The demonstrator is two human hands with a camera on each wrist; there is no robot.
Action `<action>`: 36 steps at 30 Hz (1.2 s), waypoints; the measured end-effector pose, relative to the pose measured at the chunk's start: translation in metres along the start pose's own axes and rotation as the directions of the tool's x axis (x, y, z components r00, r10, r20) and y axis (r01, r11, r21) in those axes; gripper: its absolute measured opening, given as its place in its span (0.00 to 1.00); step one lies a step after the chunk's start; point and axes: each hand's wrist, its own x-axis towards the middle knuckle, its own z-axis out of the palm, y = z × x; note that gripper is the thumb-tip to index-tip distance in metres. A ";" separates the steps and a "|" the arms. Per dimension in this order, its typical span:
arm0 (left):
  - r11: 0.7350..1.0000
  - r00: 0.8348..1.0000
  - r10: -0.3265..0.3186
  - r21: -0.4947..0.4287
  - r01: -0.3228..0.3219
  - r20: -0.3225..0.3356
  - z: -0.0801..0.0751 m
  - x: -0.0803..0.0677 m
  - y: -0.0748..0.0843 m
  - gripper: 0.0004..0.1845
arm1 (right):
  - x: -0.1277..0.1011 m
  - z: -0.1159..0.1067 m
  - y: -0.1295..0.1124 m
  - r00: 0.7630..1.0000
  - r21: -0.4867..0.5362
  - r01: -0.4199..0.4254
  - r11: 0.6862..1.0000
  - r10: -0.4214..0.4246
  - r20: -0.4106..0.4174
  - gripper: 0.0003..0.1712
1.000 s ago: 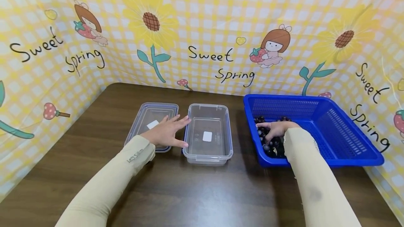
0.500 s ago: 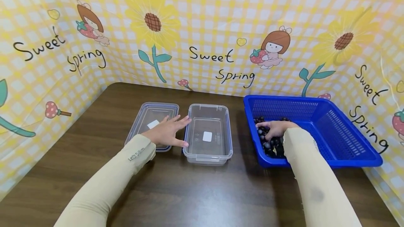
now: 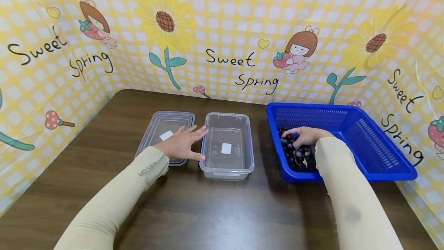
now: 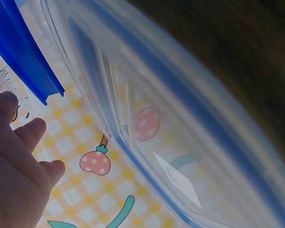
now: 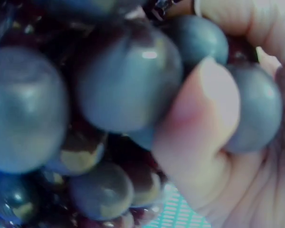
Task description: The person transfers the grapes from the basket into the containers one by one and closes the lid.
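Head view: I am resting my left hand (image 3: 181, 146) flat, fingers straight, on the lid (image 3: 166, 134) beside the clear box (image 3: 227, 147). Farther right, my right hand (image 3: 306, 137) is curling around dark grapes (image 3: 295, 157) inside the blue basket (image 3: 367, 142).

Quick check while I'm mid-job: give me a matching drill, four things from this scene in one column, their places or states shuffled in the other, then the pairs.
Things:
1. lid
2. clear box
3. dark round fruits
4. right hand

Places or states:
A. piled in the blue basket
B. open, nothing inside
C. flat under the left hand
D. fingers curled round fruits

Pairs: 1-C, 2-B, 3-A, 4-D
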 end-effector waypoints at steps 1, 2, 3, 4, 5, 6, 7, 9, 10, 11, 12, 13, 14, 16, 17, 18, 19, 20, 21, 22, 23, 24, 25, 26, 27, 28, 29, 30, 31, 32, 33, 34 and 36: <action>1.000 1.000 0.000 0.001 0.000 0.000 0.000 0.000 0.000 0.50 | -0.001 -0.001 -0.001 1.000 -0.003 -0.001 1.000 0.001 -0.008 0.35; 1.000 1.000 0.000 0.000 0.000 0.000 0.000 0.000 -0.001 0.50 | -0.002 -0.001 -0.002 1.000 -0.002 -0.002 1.000 0.002 -0.015 0.35; 1.000 1.000 0.000 0.000 0.000 0.000 0.001 0.000 -0.001 0.50 | -0.003 -0.002 -0.002 1.000 -0.006 -0.001 1.000 0.001 -0.022 0.35; 1.000 1.000 -0.001 -0.001 0.001 0.000 0.001 -0.001 -0.001 0.50 | -0.004 -0.003 -0.003 1.000 -0.014 0.002 1.000 -0.002 -0.031 0.35; 1.000 1.000 -0.001 -0.001 0.001 0.000 0.001 -0.001 -0.001 0.50 | -0.006 -0.004 -0.004 0.999 -0.013 0.001 1.000 -0.001 -0.039 0.35; 1.000 1.000 -0.005 -0.002 0.005 0.002 0.001 -0.001 -0.001 0.51 | -0.007 -0.005 -0.005 0.999 -0.015 0.004 1.000 -0.005 -0.043 0.35; 1.000 1.000 -0.008 -0.001 0.008 0.004 0.000 -0.001 -0.001 0.51 | -0.008 -0.006 -0.006 0.999 -0.015 0.003 1.000 -0.004 -0.049 0.34; 1.000 1.000 -0.017 0.004 0.017 0.014 0.000 -0.001 -0.001 0.51 | -0.010 -0.009 -0.007 0.998 -0.009 0.001 1.000 -0.001 -0.059 0.33; 1.000 1.000 -0.015 0.006 0.015 0.016 -0.001 0.000 -0.001 0.51 | -0.011 -0.011 -0.008 0.998 -0.012 -0.001 1.000 0.000 -0.065 0.33; 1.000 1.000 -0.013 0.009 0.013 0.018 -0.001 0.000 -0.001 0.51 | -0.013 -0.013 -0.009 0.998 -0.016 -0.004 1.000 0.003 -0.069 0.33; 1.000 1.000 -0.010 0.011 0.010 0.021 -0.002 0.000 -0.001 0.51 | -0.014 -0.014 -0.009 0.997 -0.022 -0.005 1.000 0.003 -0.072 0.33; 1.000 1.000 -0.007 0.013 0.006 0.023 -0.002 0.000 0.000 0.51 | -0.016 -0.016 -0.010 0.997 -0.028 -0.006 1.000 0.004 -0.077 0.33; 1.000 1.000 -0.004 0.014 0.003 0.026 -0.003 0.001 0.000 0.51 | -0.017 -0.018 -0.010 0.997 -0.033 -0.004 0.999 0.001 -0.078 0.33; 1.000 1.000 0.007 0.015 -0.008 0.024 -0.003 0.002 0.000 0.51 | -0.020 -0.020 -0.012 0.996 -0.047 0.005 0.999 -0.009 -0.085 0.33; 1.000 1.000 0.006 0.018 -0.006 0.026 -0.003 0.001 0.001 0.51 | -0.022 -0.021 -0.012 0.996 -0.047 0.011 0.999 -0.015 -0.086 0.33; 1.000 1.000 0.004 0.020 -0.005 0.025 -0.002 0.001 0.001 0.51 | -0.023 -0.022 -0.014 0.996 -0.049 0.017 0.999 -0.022 -0.090 0.33; 1.000 1.000 0.002 0.022 -0.002 0.024 -0.002 0.001 0.001 0.51 | -0.023 -0.023 -0.015 0.995 -0.055 0.021 0.998 -0.026 -0.095 0.33; 1.000 1.000 0.000 0.025 -0.001 0.020 -0.001 0.001 0.000 0.51 | -0.024 -0.024 -0.016 0.994 -0.060 0.025 0.998 -0.031 -0.100 0.33; 1.000 1.000 -0.003 0.028 0.002 0.018 -0.001 0.001 -0.001 0.51 | -0.025 -0.025 -0.017 0.994 -0.064 0.028 0.998 -0.035 -0.105 0.32; 1.000 1.000 -0.002 0.027 0.002 0.014 0.000 0.001 -0.001 0.51 | -0.026 -0.026 -0.019 0.993 -0.064 0.030 0.997 -0.037 -0.108 0.32; 1.000 1.000 -0.003 0.028 0.003 0.011 0.000 0.000 -0.001 0.51 | -0.027 -0.028 -0.020 0.993 -0.071 0.033 0.997 -0.041 -0.111 0.32; 1.000 1.000 -0.004 0.028 0.003 0.009 0.001 0.000 -0.002 0.51 | -0.029 -0.029 -0.022 0.992 -0.077 0.036 0.996 -0.045 -0.115 0.32; 1.000 1.000 -0.007 0.025 0.006 0.009 0.001 0.000 -0.002 0.51 | -0.031 -0.031 -0.023 0.991 -0.084 0.043 0.996 -0.053 -0.120 0.31; 1.000 1.000 -0.006 0.026 0.006 0.008 0.001 0.000 -0.002 0.51 | -0.032 -0.032 -0.024 0.991 -0.073 0.052 0.996 -0.060 -0.123 0.31; 1.000 1.000 -0.007 0.025 0.007 0.009 0.001 0.000 -0.002 0.50 | -0.034 -0.033 -0.025 0.989 -0.061 0.060 0.996 -0.068 -0.129 0.31; 1.000 1.000 -0.009 0.023 0.008 0.009 0.001 0.000 -0.001 0.50 | -0.036 -0.033 -0.027 0.988 -0.043 0.072 0.996 -0.077 -0.135 0.31; 1.000 1.000 -0.009 0.022 0.009 0.010 0.001 0.000 -0.001 0.50 | -0.038 -0.033 -0.028 0.986 -0.026 0.085 0.996 -0.088 -0.142 0.31; 1.000 1.000 -0.008 0.020 0.008 0.011 0.000 0.000 -0.001 0.50 | -0.039 -0.034 -0.029 0.984 -0.001 0.097 0.995 -0.096 -0.151 0.31; 1.000 1.000 -0.010 0.018 0.010 0.012 0.000 0.000 0.000 0.50 | -0.040 -0.034 -0.030 0.982 0.023 0.110 0.994 -0.105 -0.157 0.32; 1.000 1.000 -0.008 0.017 0.008 0.011 0.000 0.000 0.000 0.50 | -0.040 -0.034 -0.031 0.980 0.047 0.122 0.991 -0.112 -0.164 0.32; 1.000 1.000 -0.008 0.015 0.008 0.012 0.000 0.000 0.000 0.50 | -0.041 -0.035 -0.032 0.978 0.060 0.132 0.989 -0.120 -0.168 0.32; 1.000 1.000 -0.006 0.014 0.005 0.011 -0.001 0.000 -0.001 0.50 | -0.042 -0.036 -0.034 0.977 0.071 0.140 0.988 -0.126 -0.174 0.32; 1.000 1.000 -0.002 0.011 0.002 0.012 -0.001 0.000 -0.001 0.50 | -0.043 -0.037 -0.038 0.975 0.075 0.149 0.986 -0.134 -0.180 0.33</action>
